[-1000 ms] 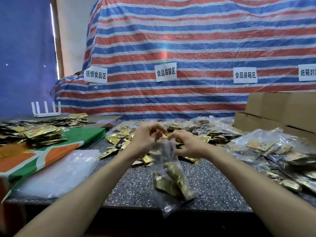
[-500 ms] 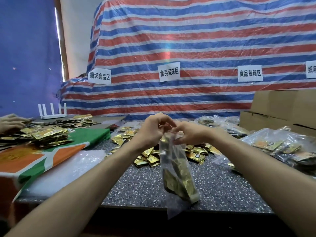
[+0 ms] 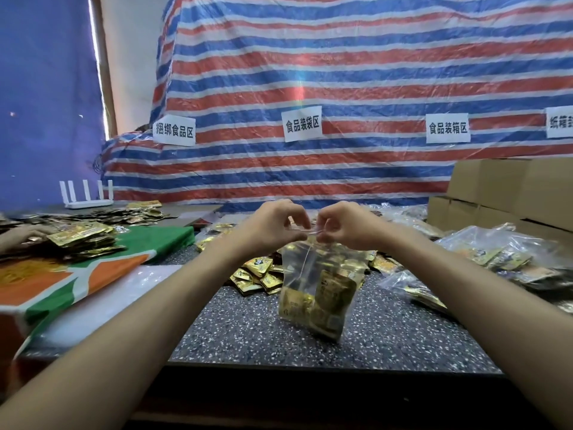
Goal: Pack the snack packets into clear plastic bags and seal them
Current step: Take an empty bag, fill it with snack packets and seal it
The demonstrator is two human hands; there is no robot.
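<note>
A clear plastic bag (image 3: 313, 274) hangs above the speckled table (image 3: 248, 330), with gold snack packets (image 3: 322, 299) settled in its bottom. My left hand (image 3: 269, 226) and my right hand (image 3: 344, 226) each pinch the bag's top strip, thumbs and fingertips close together at its mouth. Behind the bag lies a loose heap of gold packets (image 3: 257, 274) on the table.
Filled clear bags (image 3: 496, 256) pile up at the right, in front of cardboard boxes (image 3: 508, 193). A stack of empty clear bags (image 3: 102, 302) lies at the left beside a green and orange cloth (image 3: 93, 268). Another person's hand (image 3: 18, 238) rests on packets at far left.
The bag has turned to face me broadside and hangs flatter. My hands have shifted a little apart along its top strip. The view has risen slightly.
</note>
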